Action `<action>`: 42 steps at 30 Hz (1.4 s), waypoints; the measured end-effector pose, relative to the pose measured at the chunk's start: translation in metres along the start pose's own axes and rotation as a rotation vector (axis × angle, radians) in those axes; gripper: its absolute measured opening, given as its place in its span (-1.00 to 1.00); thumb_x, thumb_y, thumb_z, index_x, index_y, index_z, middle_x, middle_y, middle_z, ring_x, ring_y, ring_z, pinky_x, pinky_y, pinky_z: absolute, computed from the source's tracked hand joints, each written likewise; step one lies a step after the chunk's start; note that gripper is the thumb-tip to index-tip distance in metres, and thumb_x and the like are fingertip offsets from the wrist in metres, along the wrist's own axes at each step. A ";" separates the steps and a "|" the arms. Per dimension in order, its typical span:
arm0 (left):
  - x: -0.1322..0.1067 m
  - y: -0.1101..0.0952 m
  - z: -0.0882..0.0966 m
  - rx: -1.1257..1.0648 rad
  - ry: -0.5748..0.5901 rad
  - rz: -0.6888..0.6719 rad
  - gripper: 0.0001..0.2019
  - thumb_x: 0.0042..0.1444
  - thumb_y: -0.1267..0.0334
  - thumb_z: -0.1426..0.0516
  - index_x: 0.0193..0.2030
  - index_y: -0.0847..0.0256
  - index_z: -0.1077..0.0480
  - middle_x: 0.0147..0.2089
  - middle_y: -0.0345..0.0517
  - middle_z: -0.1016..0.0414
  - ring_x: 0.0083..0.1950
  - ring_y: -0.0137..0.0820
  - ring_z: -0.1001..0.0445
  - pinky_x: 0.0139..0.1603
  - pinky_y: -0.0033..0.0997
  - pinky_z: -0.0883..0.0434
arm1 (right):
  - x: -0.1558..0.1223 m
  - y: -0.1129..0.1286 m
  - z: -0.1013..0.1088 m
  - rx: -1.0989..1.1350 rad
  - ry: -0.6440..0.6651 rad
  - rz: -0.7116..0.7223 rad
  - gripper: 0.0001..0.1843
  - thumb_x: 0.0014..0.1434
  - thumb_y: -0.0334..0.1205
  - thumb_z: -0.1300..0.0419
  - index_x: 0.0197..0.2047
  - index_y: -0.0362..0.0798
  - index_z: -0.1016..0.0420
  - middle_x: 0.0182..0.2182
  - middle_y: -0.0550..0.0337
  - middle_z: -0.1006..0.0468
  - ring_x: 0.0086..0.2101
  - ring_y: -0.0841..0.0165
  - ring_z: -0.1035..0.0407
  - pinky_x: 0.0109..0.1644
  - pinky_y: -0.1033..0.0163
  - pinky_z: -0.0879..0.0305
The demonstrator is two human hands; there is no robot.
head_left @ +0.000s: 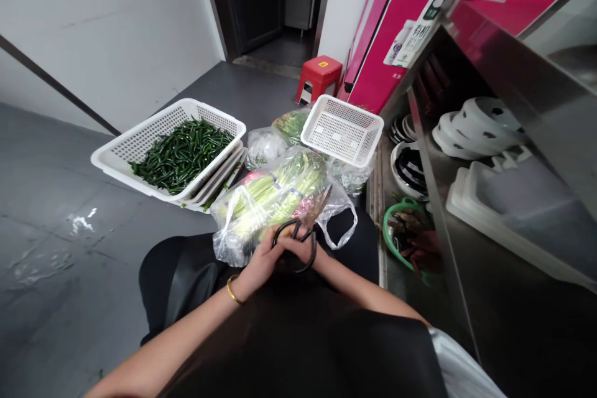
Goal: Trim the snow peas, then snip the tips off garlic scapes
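A pair of scissors point(319, 206) with black loop handles and brownish blades points away from me and to the right. My right hand point(302, 251) is closed around its handles. Close against it, my left hand point(265, 259), with a gold bangle at the wrist, is closed beside the left loop; what its fingers pinch is hidden. Just beyond both hands lies a clear plastic bag point(237, 237) with bundles of pale green stalks point(291, 199) showing through, bound with blue-purple bands. Something pinkish-red also shows in the bag.
Green chilies point(181, 152) fill part of a white basket point(109, 155) on the left. A second white basket point(342, 130) rests on bagged vegetables point(291, 126). Behind is a red stool point(321, 71). A metal shelf with white dishes point(480, 127) and a green-rimmed basket point(389, 233) borders the right.
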State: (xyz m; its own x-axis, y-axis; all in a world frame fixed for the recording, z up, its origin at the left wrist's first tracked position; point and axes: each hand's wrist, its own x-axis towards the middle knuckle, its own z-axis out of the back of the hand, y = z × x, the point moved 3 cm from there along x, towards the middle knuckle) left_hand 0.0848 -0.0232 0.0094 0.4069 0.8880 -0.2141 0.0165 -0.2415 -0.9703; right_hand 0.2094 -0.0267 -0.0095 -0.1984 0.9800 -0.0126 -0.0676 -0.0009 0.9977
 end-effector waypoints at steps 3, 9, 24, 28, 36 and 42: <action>0.003 0.000 0.011 0.356 0.109 -0.084 -0.62 0.21 0.06 0.00 0.09 0.17 -0.34 -0.04 0.05 -0.46 -0.05 -0.15 -0.43 -0.04 -0.14 -0.36 | -0.002 -0.013 0.020 0.063 -0.073 -0.099 -0.77 0.09 -0.07 -0.12 -0.45 -0.06 -0.33 -0.55 0.24 -0.42 -0.50 0.39 -0.35 -0.36 0.23 -0.35; 0.042 -0.033 0.073 1.207 -0.253 -0.422 -0.33 0.04 0.07 -0.16 0.26 0.36 -0.16 0.30 0.36 -0.11 0.36 0.11 0.05 0.27 0.13 0.07 | -0.019 -0.030 0.038 -0.049 0.043 -0.214 -0.63 -0.06 -0.35 -0.18 -0.11 -0.05 -0.38 -0.28 0.16 -0.55 -0.29 0.34 -0.46 -0.16 0.18 -0.38; -0.017 0.007 0.032 0.766 0.725 -0.042 -0.78 0.23 0.21 0.06 -0.32 0.22 -0.34 -0.49 -0.19 -0.33 -0.46 -0.43 -0.29 -0.38 -0.47 -0.24 | 0.045 -0.001 0.040 -0.071 0.213 -0.235 -0.86 0.05 -0.36 -0.12 -0.28 -0.03 -0.23 -0.61 0.39 -0.43 -0.62 0.46 -0.38 -0.54 0.39 -0.32; 0.010 0.026 0.024 0.913 0.628 0.116 -0.75 0.19 0.28 0.14 -0.43 0.21 -0.27 -0.44 -0.11 -0.39 -0.39 -0.36 -0.38 -0.28 -0.40 -0.30 | 0.035 -0.028 0.013 -0.296 0.284 -0.232 -0.77 0.07 -0.46 -0.04 -0.18 -0.04 -0.26 -0.42 0.29 -0.52 -0.45 0.44 -0.47 -0.38 0.37 -0.36; -0.006 -0.013 0.073 1.450 0.250 0.213 -0.59 0.24 0.02 0.14 0.07 0.27 -0.20 -0.26 0.10 -0.52 -0.20 -0.14 -0.52 -0.24 -0.28 -0.34 | 0.021 -0.044 0.075 -0.950 0.062 -0.277 -0.67 0.14 -0.21 -0.11 -0.04 -0.15 -0.27 -0.12 -0.15 -0.46 -0.12 0.12 -0.40 -0.08 0.10 -0.27; 0.000 -0.068 0.117 1.870 -0.053 0.145 -0.48 0.14 0.24 0.02 0.24 0.41 -0.12 -0.25 0.23 -0.50 -0.36 -0.05 -0.51 -0.46 -0.26 -0.33 | 0.048 -0.031 0.123 -1.073 -0.202 -0.302 -0.57 0.23 -0.18 -0.01 0.12 -0.17 -0.12 0.08 -0.26 -0.26 0.03 0.06 -0.29 0.07 0.02 -0.18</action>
State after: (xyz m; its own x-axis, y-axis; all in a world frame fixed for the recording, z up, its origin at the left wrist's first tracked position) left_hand -0.0225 0.0393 0.0625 0.2877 0.9210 -0.2627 -0.9153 0.3451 0.2075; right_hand 0.3227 0.0449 -0.0324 0.1236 0.9831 -0.1352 -0.9089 0.1668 0.3822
